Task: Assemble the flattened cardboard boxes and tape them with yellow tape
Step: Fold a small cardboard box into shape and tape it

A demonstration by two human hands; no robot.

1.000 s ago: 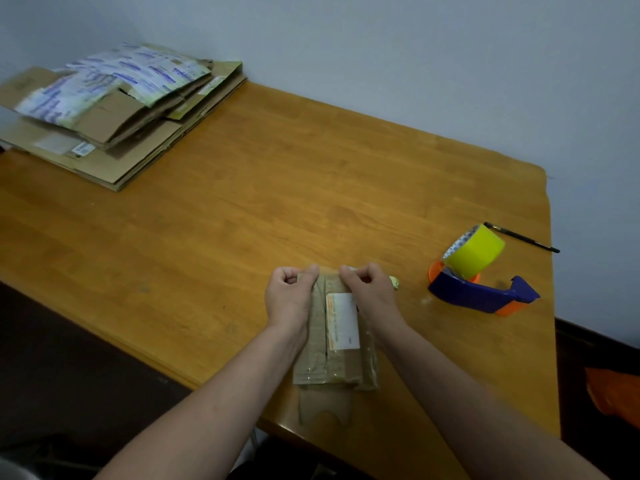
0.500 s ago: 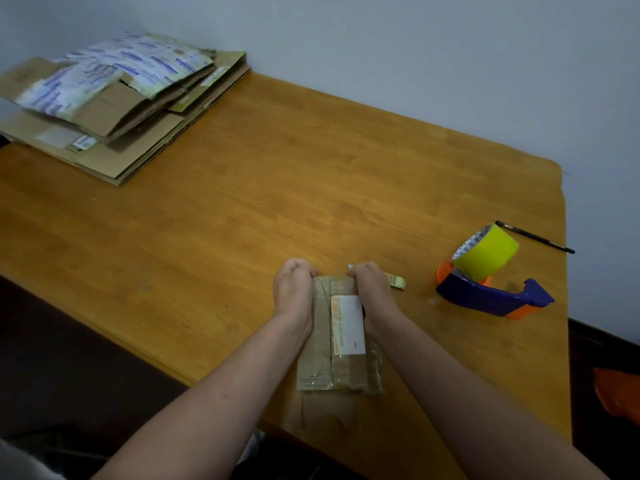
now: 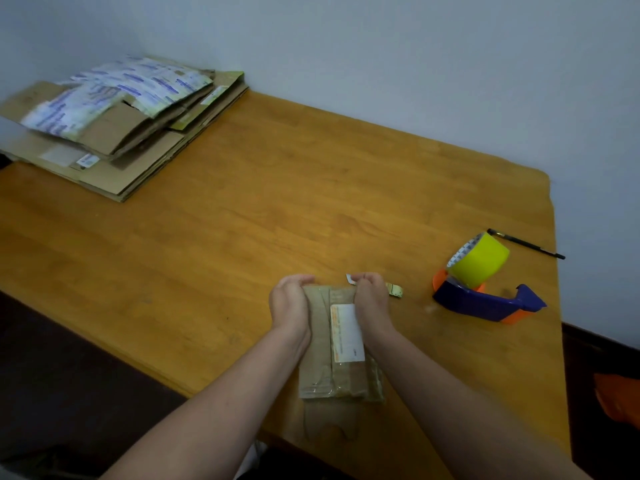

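A small brown cardboard box (image 3: 341,344) with a white label lies near the table's front edge, its near flap sticking out over the edge. My left hand (image 3: 290,304) grips its far left corner with curled fingers. My right hand (image 3: 370,301) grips its far right corner the same way. The far end of the box is hidden under my fingers. A roll of yellow tape (image 3: 479,259) sits in a blue and orange dispenser (image 3: 485,301) to the right, apart from both hands.
A stack of flattened cardboard boxes (image 3: 114,129) lies at the table's far left corner. A black pen (image 3: 526,249) rests near the right edge of the wooden table (image 3: 242,220). A small scrap of tape (image 3: 394,290) lies beside my right hand. A wall stands behind.
Both hands have curled further over the far end of the small box and drawn slightly toward me. The box stays in place.
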